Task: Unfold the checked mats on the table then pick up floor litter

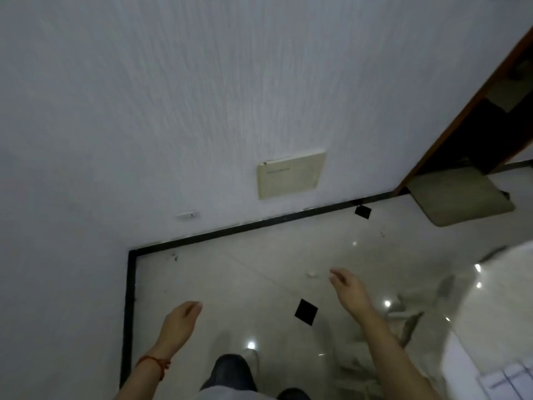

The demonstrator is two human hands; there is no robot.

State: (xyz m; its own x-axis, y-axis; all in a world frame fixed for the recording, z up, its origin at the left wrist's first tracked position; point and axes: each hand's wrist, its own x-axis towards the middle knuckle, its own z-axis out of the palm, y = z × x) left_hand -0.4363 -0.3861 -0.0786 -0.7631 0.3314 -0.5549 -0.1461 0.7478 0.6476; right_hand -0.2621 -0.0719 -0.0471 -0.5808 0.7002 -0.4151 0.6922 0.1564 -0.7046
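A small pale scrap of litter [311,274] lies on the glossy tiled floor [245,284], just left of the fingertips of my right hand [347,287]. That hand reaches forward and down with fingers relaxed and holds nothing. My left hand [180,320] hangs lower left over the floor, fingers loose and empty, a red string on its wrist. Dark specks of litter [174,257] lie near the corner by the wall. No checked mats or table are in view.
A white wall [173,111] with a black skirting strip bounds the floor at left and back. A beige panel [291,174] is fixed low on the wall. A doormat [461,202] lies by a wooden door frame [461,116] at right. My leg and shoe [235,370] stand below.
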